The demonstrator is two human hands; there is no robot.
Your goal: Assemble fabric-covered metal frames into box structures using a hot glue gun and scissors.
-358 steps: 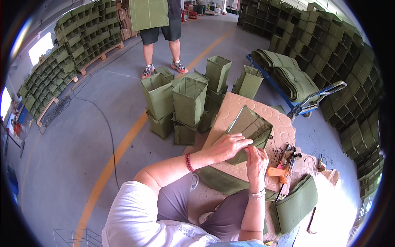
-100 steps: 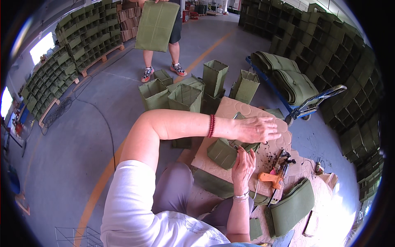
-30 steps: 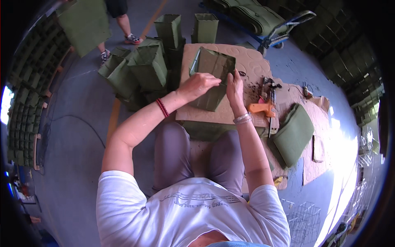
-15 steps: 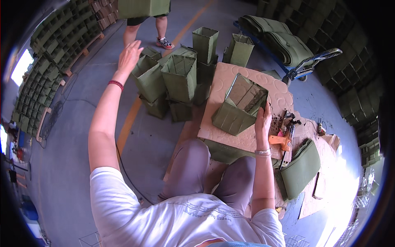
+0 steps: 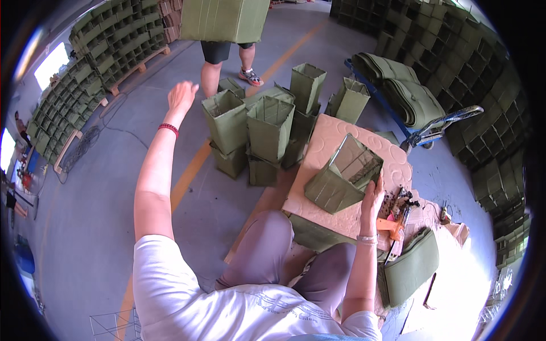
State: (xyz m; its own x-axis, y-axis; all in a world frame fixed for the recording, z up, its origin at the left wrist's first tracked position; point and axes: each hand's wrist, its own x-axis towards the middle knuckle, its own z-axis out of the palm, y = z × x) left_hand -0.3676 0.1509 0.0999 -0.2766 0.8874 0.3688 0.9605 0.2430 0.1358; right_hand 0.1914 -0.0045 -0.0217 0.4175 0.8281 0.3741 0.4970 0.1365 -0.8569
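Observation:
A dark green open-topped box with thin wire along its rim rests tilted on the cardboard-topped work surface. My right hand grips the box at its right side, near the rim. Out to the left, my left hand is raised in the air with its fingers curled in, and nothing shows in them. Nearest to it are several green boxes, among them an upright open one. Close to my right wrist lies an orange-handled gun-like tool.
A folded green panel leans at the right. Behind the work surface stands a blue trolley carrying green folded sheets. A person in dark shorts holds a large green box. Stacked boxes line both sides.
My left hand has gone from stretched fingers to curled ones. The view has shifted, so the scene sits lower and further right. My right hand stays on the box.

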